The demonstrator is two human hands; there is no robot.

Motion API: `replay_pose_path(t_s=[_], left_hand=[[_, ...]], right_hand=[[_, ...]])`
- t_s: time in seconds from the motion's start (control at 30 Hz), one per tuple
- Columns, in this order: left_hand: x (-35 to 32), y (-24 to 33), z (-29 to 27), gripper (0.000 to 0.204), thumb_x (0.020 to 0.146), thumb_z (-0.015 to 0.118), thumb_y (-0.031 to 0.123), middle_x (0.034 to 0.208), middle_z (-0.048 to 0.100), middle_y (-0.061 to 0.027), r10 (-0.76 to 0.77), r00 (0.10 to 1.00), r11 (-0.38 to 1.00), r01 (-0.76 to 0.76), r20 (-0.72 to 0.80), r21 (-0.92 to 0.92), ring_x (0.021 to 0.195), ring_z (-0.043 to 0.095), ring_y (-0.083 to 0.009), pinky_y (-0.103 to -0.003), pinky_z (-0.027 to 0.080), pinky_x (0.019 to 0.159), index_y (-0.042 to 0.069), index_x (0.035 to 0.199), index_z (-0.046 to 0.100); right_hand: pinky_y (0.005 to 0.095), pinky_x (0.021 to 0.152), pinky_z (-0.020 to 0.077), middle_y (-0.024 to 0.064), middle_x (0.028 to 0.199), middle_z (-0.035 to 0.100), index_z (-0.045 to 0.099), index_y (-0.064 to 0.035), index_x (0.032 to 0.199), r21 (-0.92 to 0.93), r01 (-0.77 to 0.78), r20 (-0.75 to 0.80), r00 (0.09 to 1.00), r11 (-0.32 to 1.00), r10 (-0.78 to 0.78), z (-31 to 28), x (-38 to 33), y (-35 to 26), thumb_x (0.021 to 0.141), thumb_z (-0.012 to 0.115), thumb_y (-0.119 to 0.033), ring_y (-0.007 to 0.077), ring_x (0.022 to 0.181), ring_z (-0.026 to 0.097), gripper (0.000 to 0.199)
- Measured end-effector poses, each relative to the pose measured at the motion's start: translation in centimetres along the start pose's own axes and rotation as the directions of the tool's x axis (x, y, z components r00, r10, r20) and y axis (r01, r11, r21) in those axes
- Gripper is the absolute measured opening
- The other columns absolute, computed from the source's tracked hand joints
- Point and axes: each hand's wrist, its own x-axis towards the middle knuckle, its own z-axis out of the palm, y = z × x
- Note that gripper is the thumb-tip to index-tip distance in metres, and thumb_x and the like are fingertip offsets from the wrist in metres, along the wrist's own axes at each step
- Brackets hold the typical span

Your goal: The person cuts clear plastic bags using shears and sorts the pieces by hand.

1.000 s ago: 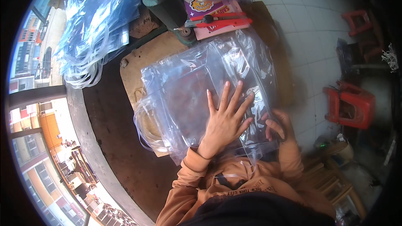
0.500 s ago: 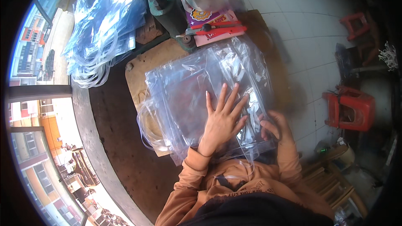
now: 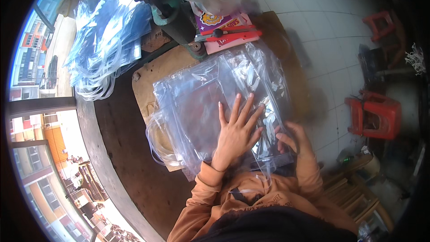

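Note:
A stack of clear plastic bags with thin looped handles lies flat in front of me on a tan board. My left hand presses on the top bag, palm down, its fingers stretched and spread. At the stack's right edge is my right hand, with curled fingers and the thumb closed about the film's edge. Part of that grip is hidden by the shiny plastic and blur.
A dark green metal machine part stands beyond the bags. Next to it, red-handled cutters rest on a pink and purple packet. More clear bags are piled at the far left. Red plastic stools stand on the tiled floor at right.
The whole view has shifted slightly, with the far objects a little further left. My left hand stays flat on the bags; my right fingers have shifted slightly at the edge.

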Motion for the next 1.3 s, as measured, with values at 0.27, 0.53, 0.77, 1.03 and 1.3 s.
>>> replay_pose_path(t_s=[0.27, 0.53, 0.77, 1.03, 1.3], left_hand=[[0.2, -0.1, 0.0, 0.052, 0.081, 0.054, 0.033, 0.143, 0.027, -0.0079, -0.014, 1.0, 1.0, 0.015, 0.023, -0.014, 0.134, 0.015, -0.0317, -0.058, 0.0, 0.103, 0.023, 0.131, 0.042], [0.1, -0.1, -0.2, 0.051, 0.081, 0.054, 0.033, 0.142, 0.028, -0.0079, -0.013, 1.0, 1.0, 0.013, 0.018, -0.021, 0.134, 0.016, -0.0321, -0.058, 0.0, 0.103, 0.021, 0.129, 0.044], [-1.3, 0.4, -0.7, 0.061, 0.079, 0.056, 0.041, 0.14, 0.031, -0.0148, 0.044, 0.997, 0.999, -0.045, -0.063, -0.022, 0.132, 0.021, -0.0361, -0.065, -0.005, 0.099, 0.01, 0.13, 0.043], [-3.4, 3.9, -0.7, 0.106, 0.068, 0.053, 0.066, 0.135, 0.011, -0.0401, 0.161, 0.986, 0.931, -0.138, 0.04, -0.339, 0.128, 0.011, -0.0526, -0.062, 0.007, 0.1, -0.011, 0.133, 0.02], [-4.0, 4.2, 1.6, 0.094, 0.068, 0.057, 0.053, 0.136, 0.013, -0.0384, 0.162, 0.985, 0.946, -0.136, 0.066, -0.295, 0.128, 0.012, -0.053, -0.061, 0.011, 0.101, -0.007, 0.133, 0.024]], right_hand=[[0.0212, 0.044, 0.0445, 0.0052, 0.06, 0.057, 0.056, 0.0007, 0.089, -0.039, -0.05, -0.032, 0.998, 0.998, 0.049, 0.2, -0.1, 0.0, 0.08, 0.064, -0.009, 0.0096, 0.049, 0.055, 0.016], [0.0207, 0.046, 0.0458, 0.0057, 0.066, 0.058, 0.055, 0.001, 0.091, -0.049, -0.025, -0.036, 0.999, 0.998, 0.024, 0.4, -0.5, -0.2, 0.08, 0.064, -0.008, 0.0098, 0.052, 0.056, 0.018], [0.0193, 0.058, 0.0482, 0.0051, 0.081, 0.057, 0.05, 0.0012, 0.103, 0.081, 0.017, 0.002, 1.0, 0.997, -0.017, 1.7, -1.8, -0.7, 0.078, 0.067, -0.011, 0.0087, 0.065, 0.057, 0.033], [0.0211, 0.062, 0.0451, 0.0024, 0.091, 0.058, 0.051, 0.0014, 0.108, 0.066, 0.109, 0.014, 0.994, 0.992, -0.11, 2.8, -2.2, -0.8, 0.078, 0.066, -0.008, 0.0063, 0.073, 0.054, 0.036], [0.0176, 0.065, 0.0392, -0.0013, 0.08, 0.052, 0.052, 0.0, 0.11, -0.047, 0.123, -0.098, 0.987, 0.991, -0.127, 1.9, -3.3, -0.4, 0.075, 0.07, -0.008, 0.0048, 0.072, 0.047, 0.04]])
